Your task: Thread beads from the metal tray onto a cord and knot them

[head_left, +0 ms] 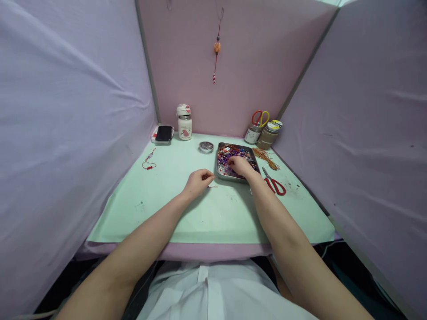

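Observation:
A metal tray (238, 181) full of mixed beads (224, 161), many of them purple, sits right of the table's middle. My right hand (240, 165) reaches over it, fingertips pinched together down at the beads; whether a bead is between them is too small to see. Left of the tray, my left hand (199, 180) is closed in a pinch just above the table. A thin cord (213, 186) shows by its fingertips, its end lying below the hand. Most of that cord is hidden by the fingers.
Red-handled scissors (279, 187) and a bundle of brown cords (267, 158) lie right of the tray. Behind stand a round tin (206, 147), a white bottle (184, 126), a jar (267, 137) and a scissors holder (252, 134). A red bracelet (149, 165) lies left.

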The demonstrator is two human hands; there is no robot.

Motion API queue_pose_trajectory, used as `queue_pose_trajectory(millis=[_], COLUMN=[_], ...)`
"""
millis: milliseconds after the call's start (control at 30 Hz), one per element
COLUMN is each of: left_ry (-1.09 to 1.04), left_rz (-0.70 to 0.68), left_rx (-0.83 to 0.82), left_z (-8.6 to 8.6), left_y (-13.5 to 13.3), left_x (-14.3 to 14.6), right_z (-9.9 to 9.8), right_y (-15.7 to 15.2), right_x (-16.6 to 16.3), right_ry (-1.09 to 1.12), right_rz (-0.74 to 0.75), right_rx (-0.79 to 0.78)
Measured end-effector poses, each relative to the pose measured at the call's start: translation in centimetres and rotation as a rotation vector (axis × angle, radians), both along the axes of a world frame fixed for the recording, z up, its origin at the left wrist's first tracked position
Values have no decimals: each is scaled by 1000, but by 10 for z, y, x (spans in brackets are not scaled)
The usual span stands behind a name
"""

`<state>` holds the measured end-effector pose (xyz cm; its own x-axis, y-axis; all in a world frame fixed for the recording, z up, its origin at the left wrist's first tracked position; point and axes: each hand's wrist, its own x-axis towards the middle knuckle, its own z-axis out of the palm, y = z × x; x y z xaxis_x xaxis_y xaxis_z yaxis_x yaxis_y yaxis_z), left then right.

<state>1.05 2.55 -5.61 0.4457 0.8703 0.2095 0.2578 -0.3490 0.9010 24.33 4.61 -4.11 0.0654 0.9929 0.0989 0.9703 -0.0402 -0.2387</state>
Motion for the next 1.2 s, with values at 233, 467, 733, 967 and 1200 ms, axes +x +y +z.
queue_pose_trajectory(millis=[233, 467, 733, 967, 1200], left_ry=[21, 19, 26, 44, 57], left_rz=[4, -2, 5, 5, -1], left_rx=[13, 21, 15, 18, 29], left_z=[-3, -2, 0, 1, -3], left_y=[1, 0, 0, 0, 2], left_x=[1, 1, 0, 0, 2], right_z=[-6, -3, -4, -1, 0], right_y=[6, 12, 10, 6, -6], right_x=[-7, -14, -14, -13, -10], right_ry=[-22, -81, -63, -68, -45], right_rz=[10, -17, 0, -14, -19], right_rx=[12, -48, -49, -29, 3])
